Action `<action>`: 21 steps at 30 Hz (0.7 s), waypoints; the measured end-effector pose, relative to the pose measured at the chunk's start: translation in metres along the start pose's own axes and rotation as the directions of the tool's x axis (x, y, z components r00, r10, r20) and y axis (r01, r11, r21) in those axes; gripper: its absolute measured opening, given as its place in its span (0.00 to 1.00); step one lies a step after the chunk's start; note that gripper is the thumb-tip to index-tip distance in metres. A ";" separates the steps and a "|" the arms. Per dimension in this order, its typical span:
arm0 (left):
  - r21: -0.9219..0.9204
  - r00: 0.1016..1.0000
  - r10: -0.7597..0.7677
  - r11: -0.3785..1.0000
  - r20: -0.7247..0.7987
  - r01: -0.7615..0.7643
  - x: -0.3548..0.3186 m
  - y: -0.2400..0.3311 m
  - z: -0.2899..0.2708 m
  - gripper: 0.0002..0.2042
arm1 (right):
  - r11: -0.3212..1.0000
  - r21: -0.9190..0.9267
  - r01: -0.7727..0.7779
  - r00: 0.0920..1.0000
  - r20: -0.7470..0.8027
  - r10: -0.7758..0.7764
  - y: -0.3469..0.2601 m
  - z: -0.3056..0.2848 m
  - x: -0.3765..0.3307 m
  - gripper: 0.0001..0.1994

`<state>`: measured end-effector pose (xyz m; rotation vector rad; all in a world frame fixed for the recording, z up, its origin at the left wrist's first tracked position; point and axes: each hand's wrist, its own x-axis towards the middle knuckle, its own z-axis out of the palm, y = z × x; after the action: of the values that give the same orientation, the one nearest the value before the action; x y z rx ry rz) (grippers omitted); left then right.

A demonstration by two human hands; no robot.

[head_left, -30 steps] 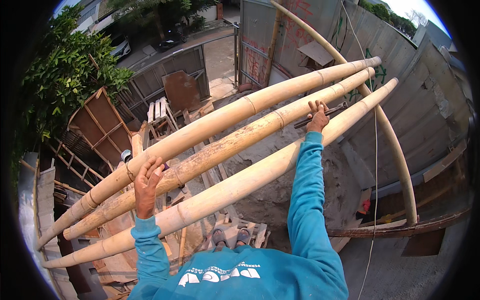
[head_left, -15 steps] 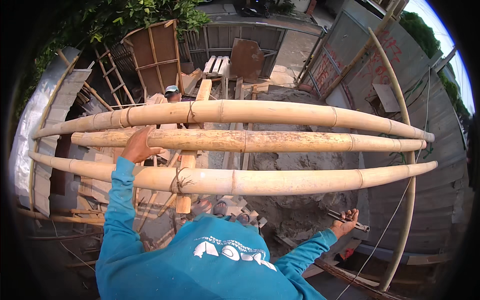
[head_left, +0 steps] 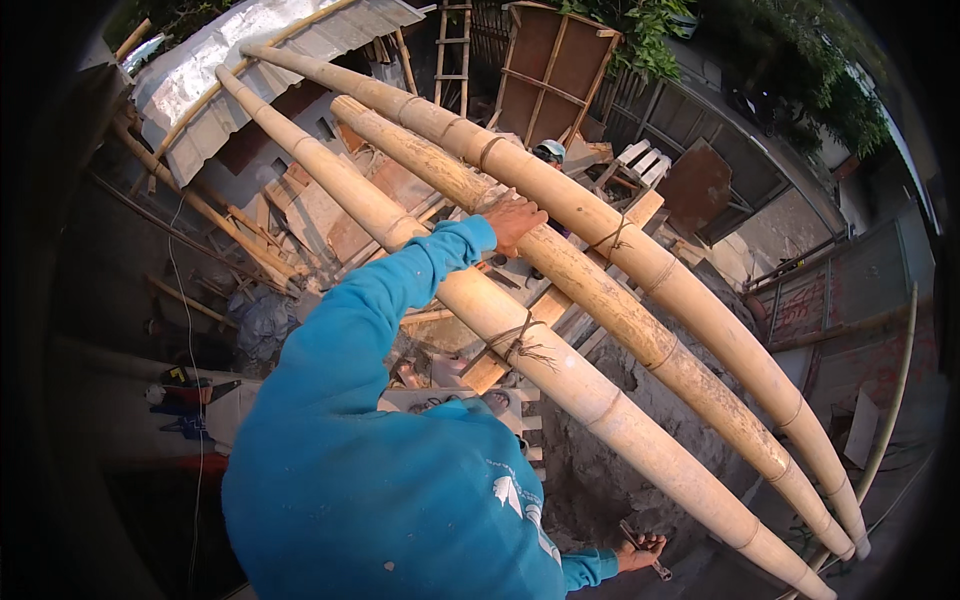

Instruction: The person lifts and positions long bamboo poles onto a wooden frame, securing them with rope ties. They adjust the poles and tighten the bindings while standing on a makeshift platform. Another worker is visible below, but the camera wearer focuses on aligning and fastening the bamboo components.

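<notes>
1. Left hand (head_left: 512,222) rests clenched on the middle bamboo pole (head_left: 600,300), between the two other lashed poles.
2. Right hand (head_left: 640,552) hangs low, gripping a small metal tool (head_left: 645,555).
3. Likely step: steadying the pole before tying; the next move calls for bringing the tool up to a lashing (head_left: 520,345).

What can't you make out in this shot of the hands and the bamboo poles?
Head view only:
- Left hand on the middle bamboo pole: its grip is hidden under the palm.
- Small tool in the right hand: too small to identify.
- Nearest pole: lower end cut off by the frame edge.
</notes>
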<state>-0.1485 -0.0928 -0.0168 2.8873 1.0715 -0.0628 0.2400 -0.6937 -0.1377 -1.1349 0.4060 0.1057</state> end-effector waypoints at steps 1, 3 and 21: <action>-0.025 1.000 0.008 1.000 -0.010 -0.008 0.004 -0.001 0.001 0.45 | 1.000 0.006 -0.018 1.000 0.021 0.018 -0.005 0.000 -0.001 0.11; -0.074 0.999 0.031 0.997 -0.026 -0.033 0.000 -0.006 0.004 0.44 | 0.999 0.012 -0.037 0.999 0.033 0.036 -0.009 0.005 -0.006 0.10; -0.119 0.943 0.299 0.941 -0.146 -0.317 0.026 0.142 -0.058 0.35 | 0.980 0.169 -0.102 0.983 -0.136 0.126 -0.019 0.053 -0.054 0.09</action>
<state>-0.0354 -0.1789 0.0454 2.9197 0.5938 0.2053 0.2091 -0.6476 -0.0829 -0.9616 0.6003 0.0891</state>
